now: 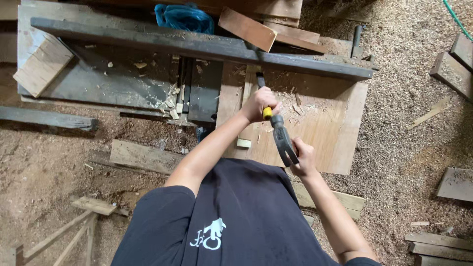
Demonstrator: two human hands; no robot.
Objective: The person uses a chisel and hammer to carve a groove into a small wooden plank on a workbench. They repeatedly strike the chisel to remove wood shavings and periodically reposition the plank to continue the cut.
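Left hand [258,104]: fingers wrapped tight around a chisel [262,93] with a yellow band on its handle; chisel upright, dark blade pointing away from the person, tip down on a narrow strip of wood [249,93] lying on the board; whether the tip bites into the wood cannot be told.

Right hand [303,156]: fingers closed around the handle of a hammer [283,139]; dark head of the hammer just below and beside the butt of the chisel, near the left hand; touching or just apart, cannot be told.

Board [330,133]: broad, pale brown, flat in front of the person, strewn with wood chips [290,98]; a small pale offcut [244,143] sits near its left edge.

Beam [148,42]: long, dark, running across the far edge of the board.

Block of wood [42,64]: pale, squarish, at far left on a dark surface.

Blue plastic bag [183,17]: crumpled, beyond the beam.

Floor [409,98]: covered in sawdust; loose planks [143,156] and scraps lie about on both sides.

Person: dark T-shirt with a small white print, bare forearms.
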